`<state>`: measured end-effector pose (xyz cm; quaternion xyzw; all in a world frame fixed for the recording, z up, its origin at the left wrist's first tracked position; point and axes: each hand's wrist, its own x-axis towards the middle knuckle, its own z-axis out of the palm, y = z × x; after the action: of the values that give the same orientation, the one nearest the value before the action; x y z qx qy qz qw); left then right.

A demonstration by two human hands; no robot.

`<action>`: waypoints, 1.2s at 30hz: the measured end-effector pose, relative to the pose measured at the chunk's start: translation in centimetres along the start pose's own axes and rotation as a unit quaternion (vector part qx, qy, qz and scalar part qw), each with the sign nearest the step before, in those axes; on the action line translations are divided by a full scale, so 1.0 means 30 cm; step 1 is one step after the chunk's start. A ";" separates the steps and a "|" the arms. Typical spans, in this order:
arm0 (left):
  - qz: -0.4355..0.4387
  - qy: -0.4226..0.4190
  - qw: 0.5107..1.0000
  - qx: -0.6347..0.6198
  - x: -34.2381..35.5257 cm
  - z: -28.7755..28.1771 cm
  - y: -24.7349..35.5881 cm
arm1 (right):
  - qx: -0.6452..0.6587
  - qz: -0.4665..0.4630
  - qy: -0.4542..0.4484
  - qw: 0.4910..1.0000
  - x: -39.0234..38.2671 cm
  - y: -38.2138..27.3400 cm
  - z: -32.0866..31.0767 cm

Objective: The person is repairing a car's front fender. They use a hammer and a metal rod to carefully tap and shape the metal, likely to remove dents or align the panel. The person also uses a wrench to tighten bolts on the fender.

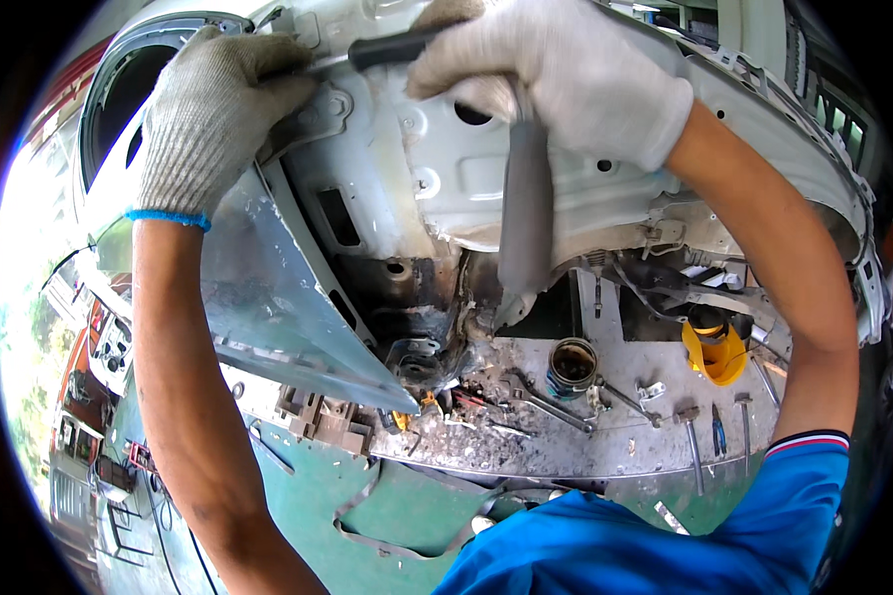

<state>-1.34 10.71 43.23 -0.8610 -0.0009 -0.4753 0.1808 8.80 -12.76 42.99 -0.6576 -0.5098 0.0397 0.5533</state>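
My gloved left hand (213, 119) is closed at a metal bracket (322, 114) on the pale car body (367, 174), by the shaft of a tool with a black handle (382, 52); what it grips is unclear. My gloved right hand (551, 79), blurred, is closed at the right end of that black handle. A long dark grey tool handle (526, 198) hangs beneath its fingers, blurred, with a metal end low down. Below my left hand a bare grey sheet panel (268, 278) slants across the body's opening.
A cluttered metal platform (625, 451) below holds a round can (573, 365), a yellow container (714, 352), a wrench (556, 407), pliers (719, 431), hammers (693, 446) and metal blocks (318, 416). A grey strap (367, 531) lies on the green floor. Stands and cables are at the far left.
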 end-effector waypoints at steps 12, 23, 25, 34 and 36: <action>-0.037 -0.008 0.997 -0.062 -0.002 -0.008 0.017 | -0.540 -0.327 -0.015 0.776 0.002 0.086 -0.077; -0.077 -0.040 0.994 -0.068 0.004 -0.011 0.035 | -0.634 -0.406 0.022 0.658 0.016 0.097 -0.071; -0.060 -0.036 0.996 -0.057 0.008 -0.008 0.017 | -0.470 -0.352 -0.039 0.808 0.025 0.097 -0.087; 0.000 0.002 1.000 0.000 -0.006 0.007 -0.006 | -0.487 -0.296 -0.042 0.821 -0.009 0.036 -0.064; -0.034 -0.014 0.999 -0.008 -0.003 -0.007 0.022 | -0.499 -0.267 -0.022 0.824 -0.010 0.046 -0.058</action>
<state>-1.46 10.03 43.06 -0.8686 -0.0293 -0.4687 0.1579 10.60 -13.98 42.45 -0.6809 -0.6276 -0.3554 0.1274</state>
